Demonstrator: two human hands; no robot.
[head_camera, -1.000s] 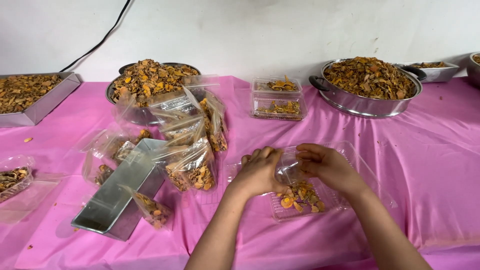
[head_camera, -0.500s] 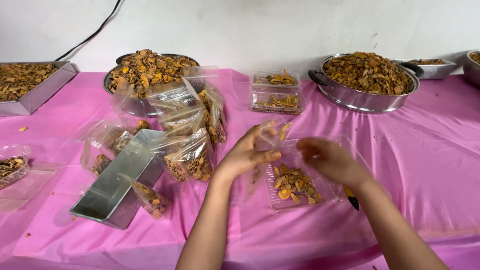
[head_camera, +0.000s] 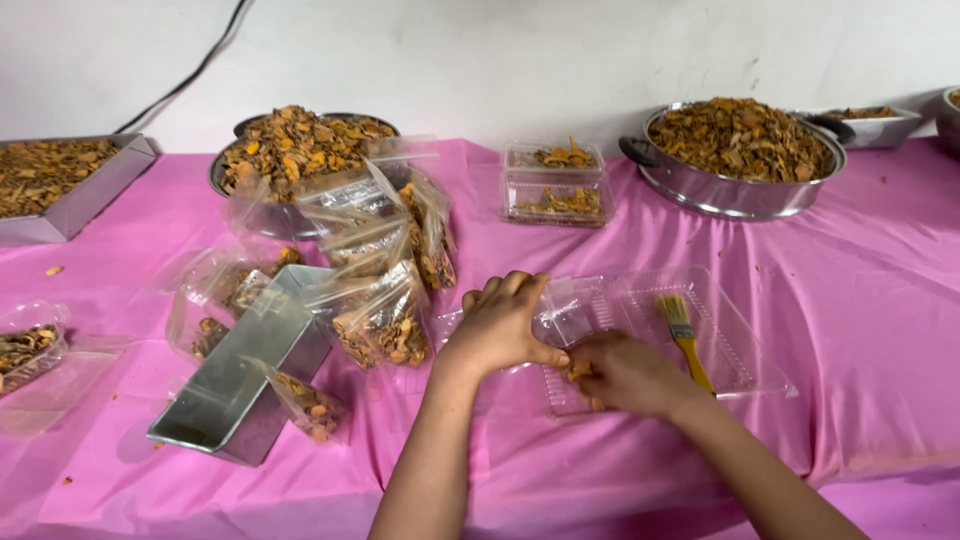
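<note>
Lying flat, clear tray (head_camera: 735, 335) crosswise.

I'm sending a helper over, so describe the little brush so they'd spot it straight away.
Start at the big steel pan heaped with brown chips, back right on the pink tablecloth. In front lies a clear plastic tray; the brush lies in it, beside the right hand. Its yellow handle is unique.

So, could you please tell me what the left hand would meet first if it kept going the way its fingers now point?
Probably the clear plastic clamshell tray: the left hand points up and rightwards across it. Depth is unclear.
</note>
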